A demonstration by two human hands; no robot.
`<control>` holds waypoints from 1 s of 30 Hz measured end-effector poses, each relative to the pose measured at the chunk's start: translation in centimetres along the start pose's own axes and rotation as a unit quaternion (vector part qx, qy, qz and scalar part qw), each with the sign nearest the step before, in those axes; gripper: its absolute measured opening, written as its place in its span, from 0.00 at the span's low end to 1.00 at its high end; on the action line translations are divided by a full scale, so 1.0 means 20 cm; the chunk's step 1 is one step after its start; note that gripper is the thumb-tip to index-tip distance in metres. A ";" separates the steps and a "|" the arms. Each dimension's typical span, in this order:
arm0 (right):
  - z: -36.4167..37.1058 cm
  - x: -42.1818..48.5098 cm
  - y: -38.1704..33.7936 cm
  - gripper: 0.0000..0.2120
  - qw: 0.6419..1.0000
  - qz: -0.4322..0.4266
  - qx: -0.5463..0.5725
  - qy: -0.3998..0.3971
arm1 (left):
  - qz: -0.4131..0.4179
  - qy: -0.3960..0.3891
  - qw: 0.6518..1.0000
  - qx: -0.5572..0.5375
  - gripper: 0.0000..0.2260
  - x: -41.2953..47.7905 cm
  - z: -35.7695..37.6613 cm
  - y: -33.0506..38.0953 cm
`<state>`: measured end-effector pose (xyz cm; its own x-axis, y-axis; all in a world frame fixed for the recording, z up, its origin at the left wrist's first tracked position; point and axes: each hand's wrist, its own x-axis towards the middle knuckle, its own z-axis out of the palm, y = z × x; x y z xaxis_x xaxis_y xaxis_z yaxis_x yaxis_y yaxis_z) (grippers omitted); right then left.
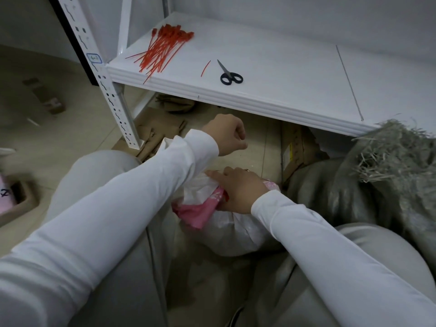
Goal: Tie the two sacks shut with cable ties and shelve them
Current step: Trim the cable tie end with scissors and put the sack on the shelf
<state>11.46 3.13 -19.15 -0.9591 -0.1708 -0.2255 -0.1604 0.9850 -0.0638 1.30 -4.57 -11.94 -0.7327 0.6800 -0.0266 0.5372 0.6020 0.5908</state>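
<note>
We are crouching over 1 of 2 sacks, the white and pink sack (236, 234), on the floor between our knees. Our right hand (238, 190) is gripping its bunched neck to keep it closed. Our left hand (226, 135) is hovering above, fingers curled; whether it is pulling a tie we cannot tell. The red cable ties (160, 53) are lying within reach on the shelf (283, 67).

Red cable ties (162, 51), black-handled scissors (230, 74), white-and-pink sack (226, 223).

L hand (226, 134) fisted above white-and-pink plastic sack (236, 234); R hand (236, 190) grips its bunched neck, both arms reaching fwd.
</note>
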 end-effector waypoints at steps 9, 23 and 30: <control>-0.06 0.03 0.09 0.18 0.986 0.108 0.091 0.090 | -0.041 0.090 0.993 -0.066 0.06 0.03 -0.10 -0.05; -0.27 -0.01 0.30 0.14 0.777 0.202 0.504 0.319 | -0.107 0.095 0.900 -0.412 0.34 0.07 -0.22 -0.07; -0.36 -0.03 0.30 0.13 0.723 0.165 0.552 0.380 | 0.058 -0.109 0.986 -0.108 0.41 0.03 -0.12 -0.12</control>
<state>9.43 9.26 -12.38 -0.8213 0.5453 0.1677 -0.0127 0.2764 -0.9609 -1.43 -6.65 -11.41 -0.5510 0.8276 -0.1076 0.4941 0.4274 0.7571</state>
